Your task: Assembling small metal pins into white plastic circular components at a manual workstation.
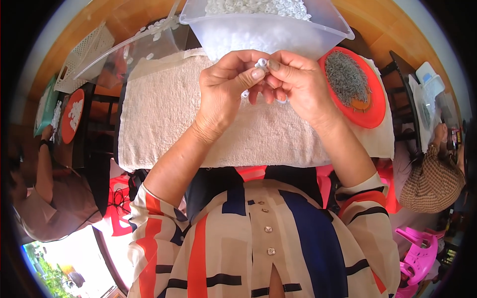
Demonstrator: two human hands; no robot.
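Observation:
My left hand (227,82) and my right hand (301,82) meet above the towel-covered table. Between their thumbs and fingertips they pinch a small white plastic piece (261,63) with a round hole in it. More white bits (245,93) peek out under the curled fingers, too small to make out. Just beyond my hands stands a translucent plastic bin (268,37) heaped with similar white pieces (258,7). To the right of my right hand, a red plate (373,110) holds a pile of thin grey metal parts (346,77).
A beige towel (159,114) covers the table. At the far left are a clear tray (107,58) with loose white pieces and a white basket (85,54). People sit at both sides, one by a red plate (66,135). A pink chair (420,251) stands at lower right.

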